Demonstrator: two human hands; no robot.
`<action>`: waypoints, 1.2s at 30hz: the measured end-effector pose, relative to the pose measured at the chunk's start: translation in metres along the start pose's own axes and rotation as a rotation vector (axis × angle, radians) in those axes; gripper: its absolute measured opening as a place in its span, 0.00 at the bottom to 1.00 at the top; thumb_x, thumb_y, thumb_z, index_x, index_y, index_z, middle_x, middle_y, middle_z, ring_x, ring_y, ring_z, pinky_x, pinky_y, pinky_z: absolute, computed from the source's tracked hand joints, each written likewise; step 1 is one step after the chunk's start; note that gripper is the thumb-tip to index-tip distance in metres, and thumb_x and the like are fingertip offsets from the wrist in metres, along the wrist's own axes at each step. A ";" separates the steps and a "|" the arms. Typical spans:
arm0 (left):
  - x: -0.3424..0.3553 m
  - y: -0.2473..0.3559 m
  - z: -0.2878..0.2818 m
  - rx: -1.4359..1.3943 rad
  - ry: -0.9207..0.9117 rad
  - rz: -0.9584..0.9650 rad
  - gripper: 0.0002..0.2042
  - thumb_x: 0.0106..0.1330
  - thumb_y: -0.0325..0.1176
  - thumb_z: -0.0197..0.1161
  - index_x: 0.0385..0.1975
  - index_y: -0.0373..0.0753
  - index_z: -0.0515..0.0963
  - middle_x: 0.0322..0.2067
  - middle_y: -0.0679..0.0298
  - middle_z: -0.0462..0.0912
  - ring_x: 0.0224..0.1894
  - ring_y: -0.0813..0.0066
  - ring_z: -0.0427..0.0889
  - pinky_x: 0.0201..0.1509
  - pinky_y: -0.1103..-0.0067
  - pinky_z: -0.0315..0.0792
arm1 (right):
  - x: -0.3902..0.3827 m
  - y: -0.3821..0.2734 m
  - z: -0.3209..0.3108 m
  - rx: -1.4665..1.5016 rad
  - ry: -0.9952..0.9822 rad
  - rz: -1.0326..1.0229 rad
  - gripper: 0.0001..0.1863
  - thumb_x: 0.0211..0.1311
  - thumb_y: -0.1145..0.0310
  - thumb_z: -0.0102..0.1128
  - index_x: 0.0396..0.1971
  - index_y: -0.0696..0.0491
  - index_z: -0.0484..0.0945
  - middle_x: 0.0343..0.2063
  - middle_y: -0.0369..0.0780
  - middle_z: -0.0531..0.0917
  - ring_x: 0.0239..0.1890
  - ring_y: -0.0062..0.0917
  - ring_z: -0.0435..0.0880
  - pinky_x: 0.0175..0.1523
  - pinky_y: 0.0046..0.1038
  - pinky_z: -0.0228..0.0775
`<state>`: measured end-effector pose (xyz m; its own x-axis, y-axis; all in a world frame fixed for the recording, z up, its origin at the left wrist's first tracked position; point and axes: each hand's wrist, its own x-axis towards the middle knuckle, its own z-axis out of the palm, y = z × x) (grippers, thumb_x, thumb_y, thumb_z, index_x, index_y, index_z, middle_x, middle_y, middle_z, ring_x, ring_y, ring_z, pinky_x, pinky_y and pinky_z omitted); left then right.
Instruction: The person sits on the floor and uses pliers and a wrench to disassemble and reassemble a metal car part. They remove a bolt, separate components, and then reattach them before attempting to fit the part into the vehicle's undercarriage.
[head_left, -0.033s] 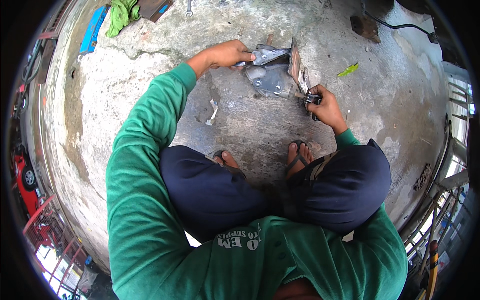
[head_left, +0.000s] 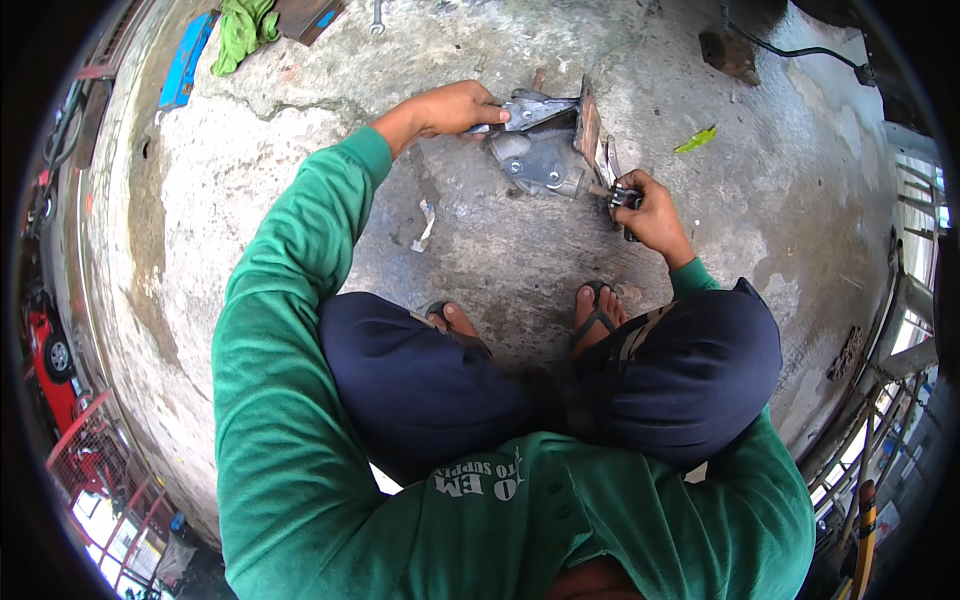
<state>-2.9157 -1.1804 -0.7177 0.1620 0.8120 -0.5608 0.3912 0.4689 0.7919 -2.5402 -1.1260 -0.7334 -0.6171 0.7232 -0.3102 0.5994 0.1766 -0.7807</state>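
Observation:
On the concrete floor ahead of me lies a grey metal assembly (head_left: 545, 165), made of bolted plates with a rounded end. A rusty upright plate (head_left: 589, 115) stands at its right side. My left hand (head_left: 455, 108) is closed on a grey metal bracket (head_left: 522, 112) at the assembly's upper left, thumb on top. My right hand (head_left: 652, 212) is closed round a silver and dark pliers-like tool (head_left: 622, 197), beside a short shaft at the lower right of the assembly. The palm hides part of this tool, so its exact kind is unclear.
A blue case (head_left: 188, 62) and a green cloth (head_left: 244, 35) lie at the far left, near a wrench (head_left: 377, 18). A green leaf (head_left: 696, 139) and a rusty block (head_left: 728, 58) with a black cable are on the right. My sandalled feet frame the near floor.

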 end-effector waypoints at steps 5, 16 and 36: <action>0.003 0.008 -0.007 0.155 -0.026 0.020 0.22 0.74 0.48 0.63 0.36 0.29 0.82 0.23 0.66 0.78 0.25 0.80 0.74 0.30 0.78 0.71 | 0.006 0.004 -0.002 0.014 0.011 -0.014 0.17 0.46 0.75 0.68 0.39 0.60 0.78 0.25 0.39 0.81 0.28 0.22 0.79 0.38 0.28 0.74; 0.009 -0.001 -0.010 0.132 -0.017 0.053 0.22 0.74 0.48 0.63 0.37 0.29 0.82 0.23 0.66 0.78 0.25 0.80 0.75 0.30 0.77 0.71 | 0.007 0.006 -0.001 0.009 0.024 -0.041 0.18 0.46 0.75 0.68 0.40 0.60 0.78 0.25 0.39 0.81 0.28 0.22 0.79 0.38 0.28 0.74; 0.003 0.006 -0.008 0.077 -0.049 0.063 0.21 0.75 0.47 0.62 0.35 0.29 0.83 0.22 0.66 0.77 0.24 0.80 0.73 0.30 0.77 0.70 | 0.007 0.008 -0.001 0.036 0.012 -0.030 0.19 0.45 0.74 0.68 0.40 0.61 0.77 0.26 0.39 0.80 0.29 0.22 0.80 0.38 0.29 0.74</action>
<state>-2.9202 -1.1718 -0.7126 0.2317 0.8201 -0.5233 0.4467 0.3881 0.8061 -2.5392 -1.1188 -0.7407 -0.6286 0.7257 -0.2797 0.5618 0.1749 -0.8086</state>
